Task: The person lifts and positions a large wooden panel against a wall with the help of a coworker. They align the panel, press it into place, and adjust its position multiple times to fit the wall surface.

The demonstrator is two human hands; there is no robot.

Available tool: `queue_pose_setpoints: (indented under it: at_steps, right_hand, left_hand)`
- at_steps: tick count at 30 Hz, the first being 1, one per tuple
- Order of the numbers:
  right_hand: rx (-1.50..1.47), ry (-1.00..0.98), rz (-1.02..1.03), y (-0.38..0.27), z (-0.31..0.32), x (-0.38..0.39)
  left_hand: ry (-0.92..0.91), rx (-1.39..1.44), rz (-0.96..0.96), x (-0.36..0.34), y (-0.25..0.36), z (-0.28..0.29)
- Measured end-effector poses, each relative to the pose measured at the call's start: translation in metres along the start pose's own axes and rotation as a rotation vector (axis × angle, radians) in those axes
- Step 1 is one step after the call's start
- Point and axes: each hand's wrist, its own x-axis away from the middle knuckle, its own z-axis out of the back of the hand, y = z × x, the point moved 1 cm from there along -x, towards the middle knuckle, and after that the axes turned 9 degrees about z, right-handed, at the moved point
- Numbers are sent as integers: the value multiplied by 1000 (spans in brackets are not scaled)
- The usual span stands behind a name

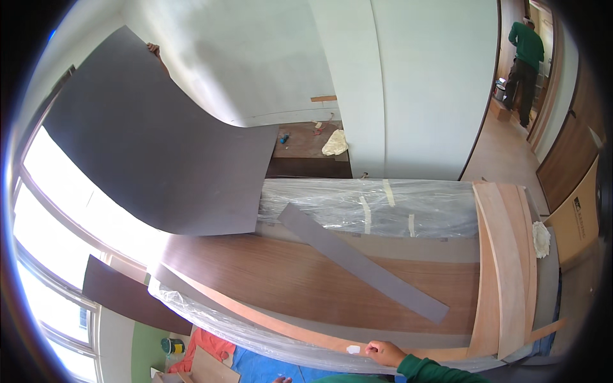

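My right hand (385, 352), in a green sleeve, is over the near edge of the covered work surface, beside a thin light wood strip (290, 329). Its fingers are curled in, and what they hold, if anything, is hidden. A small white patch (353, 350) lies just left of it. Of my left hand (281, 380) only the fingertips show at the lower edge. A narrow grey strip (364, 262) lies slantwise across a brown wood-grain panel (268, 265). At the left, another person's hand (153, 49) holds up a large, bending dark grey sheet (159, 140).
Clear plastic wrap (440, 201) covers the surface's far side. Several wood strips (504, 255) lie across its right end, near a white rag (541, 240) and a cardboard box (581, 217). A person (527, 51) stands in the doorway. Blue sheeting (265, 367) covers the floor.
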Motion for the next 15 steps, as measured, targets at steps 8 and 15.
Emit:
queue_pose_setpoints:
  at_steps: [8,15]
  right_hand:
    - [-11,9,32,11,-8,-5]
    - [-5,0,40,6,-11,-10]
  left_hand:
    - [-26,65,4,-6,-8,-1]
    - [-91,-59,-281,13,-18,0]
